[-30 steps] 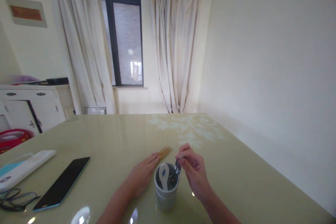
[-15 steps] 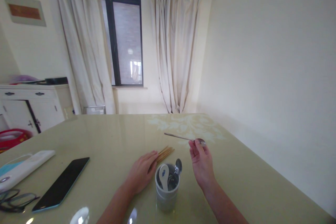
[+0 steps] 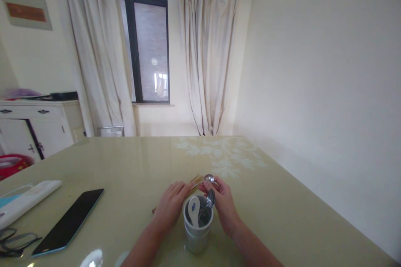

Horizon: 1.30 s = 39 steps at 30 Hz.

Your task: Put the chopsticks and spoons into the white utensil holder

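A grey cup stands on the table near me. It holds a white ceramic spoon and a metal spoon. My left hand lies flat on a bundle of wooden chopsticks just left of the cup, fingers stretched out. My right hand is closed on a second metal spoon. Its bowl shows above my fingers, low over the table just behind the cup and beside the chopstick tips.
A black phone, a white case and glasses lie at the left of the glossy green table. A white cabinet and a red object stand beyond. A bare wall runs along the right.
My right hand drew a metal spoon out of the cup, lifted it off to the right, then brought it back down beside the chopsticks. My left hand stayed on the chopsticks.
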Each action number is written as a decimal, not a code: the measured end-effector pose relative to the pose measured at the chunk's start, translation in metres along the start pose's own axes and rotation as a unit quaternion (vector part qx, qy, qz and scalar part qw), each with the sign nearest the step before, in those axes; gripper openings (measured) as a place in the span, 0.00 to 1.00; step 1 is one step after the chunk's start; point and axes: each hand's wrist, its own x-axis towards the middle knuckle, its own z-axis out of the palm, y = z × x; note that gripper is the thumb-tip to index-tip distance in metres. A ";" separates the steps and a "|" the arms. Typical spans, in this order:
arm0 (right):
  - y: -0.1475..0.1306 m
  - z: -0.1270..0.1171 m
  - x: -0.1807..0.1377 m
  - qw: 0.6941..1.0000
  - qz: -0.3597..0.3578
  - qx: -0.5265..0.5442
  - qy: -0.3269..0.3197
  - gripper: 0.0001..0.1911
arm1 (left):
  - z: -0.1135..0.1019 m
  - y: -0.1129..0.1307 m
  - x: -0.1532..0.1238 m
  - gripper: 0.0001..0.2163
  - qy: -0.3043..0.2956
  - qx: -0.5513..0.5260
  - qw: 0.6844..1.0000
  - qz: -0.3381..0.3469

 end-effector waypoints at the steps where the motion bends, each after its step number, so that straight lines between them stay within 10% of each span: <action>1: -0.003 0.000 -0.001 1.000 -0.004 -0.004 0.006 0.31 | 0.000 -0.005 0.000 0.20 0.002 0.002 1.000 -0.023; 9: -0.026 -0.010 -0.012 0.992 -0.086 -0.040 -0.085 0.29 | -0.011 -0.049 -0.008 0.21 -0.029 0.043 0.966 -0.254; 16: -0.030 -0.012 -0.020 0.971 -0.074 -0.038 -0.224 0.29 | -0.004 -0.057 -0.009 0.19 -0.006 -0.029 0.964 -0.264; 32: -0.039 -0.016 -0.025 0.958 -0.105 -0.149 -0.221 0.19 | -0.005 -0.042 -0.010 0.17 -0.043 -0.100 0.972 -0.208; 39: -0.047 -0.026 -0.008 0.991 -0.125 0.023 -0.048 0.23 | -0.001 -0.030 -0.013 0.16 -0.048 -0.102 0.975 -0.191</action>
